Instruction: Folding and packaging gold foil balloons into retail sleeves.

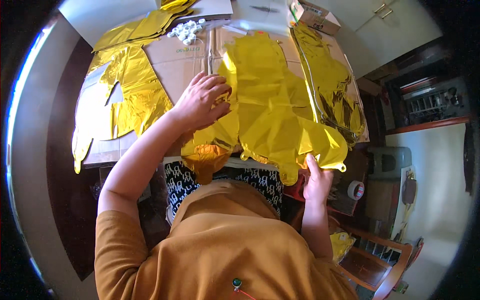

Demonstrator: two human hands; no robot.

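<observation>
Mustard-orange shirt (220,250) fills the bottom centre of the frame, nearest the lens, with a small green pin (236,283) on it. Above it, mid-frame, a flat gold foil balloon (270,115) lies crumpled on the worktop (170,65), which is covered in brown cardboard. Left hand (200,100), centre-left, rests palm down on the balloon's left edge, fingers spread and partly curled, pressing the foil rather than gripping it. Right hand (317,180), lower right of centre, is closed on the balloon's lower edge near a small tab, thumb up against the foil, other fingers underneath and hidden. Black-and-white patterned cloth (182,182) shows just below the balloon at the worktop's near edge. More gold foil shapes lie around: one (130,95) at the left, one (332,85) at the right with a thin cord running along it, another (150,25) at upper left. Cluster of small white plastic pieces (186,30) sits at top centre-left. Cardboard box (312,15) at top right of centre. Tape roll (355,190) at right, beside the right hand.
</observation>
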